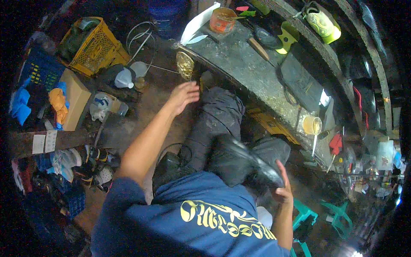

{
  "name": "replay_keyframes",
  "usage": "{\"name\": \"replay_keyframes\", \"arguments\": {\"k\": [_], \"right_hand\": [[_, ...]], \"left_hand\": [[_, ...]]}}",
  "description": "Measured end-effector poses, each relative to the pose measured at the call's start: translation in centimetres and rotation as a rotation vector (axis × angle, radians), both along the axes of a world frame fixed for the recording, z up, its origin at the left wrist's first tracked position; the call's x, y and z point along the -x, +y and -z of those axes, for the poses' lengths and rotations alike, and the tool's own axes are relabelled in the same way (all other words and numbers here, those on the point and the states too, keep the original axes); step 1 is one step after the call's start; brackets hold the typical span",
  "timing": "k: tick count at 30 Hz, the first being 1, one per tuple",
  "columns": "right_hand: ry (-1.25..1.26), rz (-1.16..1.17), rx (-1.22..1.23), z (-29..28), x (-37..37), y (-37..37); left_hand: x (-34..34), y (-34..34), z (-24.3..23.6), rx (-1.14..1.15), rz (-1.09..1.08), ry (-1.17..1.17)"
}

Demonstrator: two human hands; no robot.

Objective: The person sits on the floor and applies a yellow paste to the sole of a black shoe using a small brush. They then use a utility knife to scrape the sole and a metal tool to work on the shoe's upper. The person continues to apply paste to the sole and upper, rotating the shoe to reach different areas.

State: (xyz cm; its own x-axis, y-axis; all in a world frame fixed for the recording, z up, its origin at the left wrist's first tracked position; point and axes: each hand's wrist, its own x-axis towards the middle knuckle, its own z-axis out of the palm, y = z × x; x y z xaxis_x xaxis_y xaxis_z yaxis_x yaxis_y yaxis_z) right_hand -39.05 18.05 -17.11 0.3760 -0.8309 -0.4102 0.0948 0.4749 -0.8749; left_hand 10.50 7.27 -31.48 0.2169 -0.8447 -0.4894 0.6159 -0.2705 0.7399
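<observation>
The person's right hand (pixel 282 190) holds one end of a black glossy shoe-like article (pixel 246 154), its thumb and outstretched fingers set about that end; motion blur obscures the exact contact. The article extends from this grip leftward and away from the body, above the dark-trousered lap (pixel 218 124). The left hand (pixel 185 97), farther out and to the left of the grip, is unclosed, its fingers together and loosely bent, just short of a crumpled gold-coloured object (pixel 185 65). Beyond the grip runs a grey workbench (pixel 244 64), bearing an orange-red tin (pixel 221 21), a wooden-handled tool (pixel 259 49) and, nearest the grip, a tub of yellowish material (pixel 312 125). Below and to the right of the grip stands a green plastic stool (pixel 305 214); far to its upper left, a yellow crate (pixel 96 45) leans at a tilt.
</observation>
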Motion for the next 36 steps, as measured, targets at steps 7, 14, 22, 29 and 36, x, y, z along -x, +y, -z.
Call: {"name": "replay_keyframes", "arguments": {"k": [7, 14, 22, 29, 36], "right_hand": [[0.177, 0.030, -0.145, -1.0, 0.6, 4.6], [0.186, -0.013, -0.070, 0.8, 1.8, 5.1], [0.258, -0.106, -0.003, 0.7, 2.2, 3.4], [0.245, -0.105, 0.014, 1.0, 2.4, 4.7], [0.243, -0.077, 0.039, 1.1, 2.1, 4.9]], "left_hand": [[5.2, -11.4, 5.9, -0.028, -0.280, 0.164], [4.2, -2.8, 7.6, 0.223, -0.297, 0.389], [3.6, 0.7, 3.2, -0.036, -0.417, -0.215], [0.3, -1.9, -2.6, 0.086, -0.027, -1.283], [1.3, -4.8, -5.0, 0.117, 0.625, -2.033]]}}
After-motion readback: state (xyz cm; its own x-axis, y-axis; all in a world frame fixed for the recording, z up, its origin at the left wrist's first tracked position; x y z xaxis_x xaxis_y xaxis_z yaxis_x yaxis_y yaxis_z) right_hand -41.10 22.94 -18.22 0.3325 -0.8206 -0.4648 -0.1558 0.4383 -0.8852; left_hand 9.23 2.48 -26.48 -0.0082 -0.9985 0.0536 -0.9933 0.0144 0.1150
